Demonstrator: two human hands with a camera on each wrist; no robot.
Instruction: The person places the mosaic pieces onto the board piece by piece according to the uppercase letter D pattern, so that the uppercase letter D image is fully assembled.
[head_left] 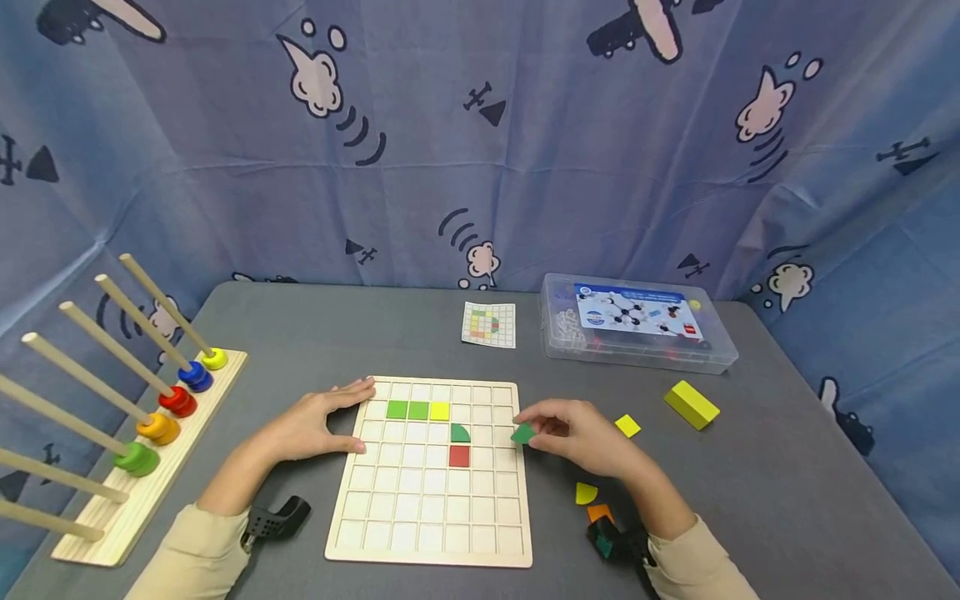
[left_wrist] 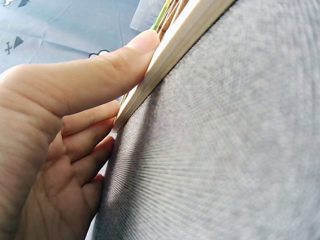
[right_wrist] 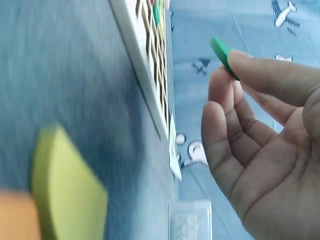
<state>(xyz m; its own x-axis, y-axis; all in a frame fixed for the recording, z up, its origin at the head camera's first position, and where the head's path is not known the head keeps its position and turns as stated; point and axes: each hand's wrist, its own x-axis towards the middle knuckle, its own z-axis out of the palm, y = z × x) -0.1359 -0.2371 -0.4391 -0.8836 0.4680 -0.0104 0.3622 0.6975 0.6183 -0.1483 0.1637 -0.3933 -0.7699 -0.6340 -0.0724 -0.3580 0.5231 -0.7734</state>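
Note:
A wooden grid board (head_left: 430, 555) lies flat on the grey table. In its cells are two green squares (head_left: 407, 410), a yellow square (head_left: 439, 412), a green quarter-round piece (head_left: 460, 433) and a red square (head_left: 459, 456) directly below that piece. The left hand (head_left: 315, 425) rests at the board's left edge; in the left wrist view its thumb (left_wrist: 142, 45) touches the board's side (left_wrist: 165, 60). Over the board's right edge, the right hand (head_left: 581, 433) pinches a green piece (head_left: 522, 433) between thumb and fingers, also seen held up (right_wrist: 223, 56) in the right wrist view.
A printed pattern card (head_left: 489, 325) and a clear plastic case (head_left: 637, 323) lie behind the board. To the right are a yellow block (head_left: 692, 405), a yellow square (head_left: 627, 426), a yellow rounded piece (head_left: 586, 493) and an orange piece (head_left: 599, 512). A peg rack (head_left: 161, 467) with coloured rings stands left.

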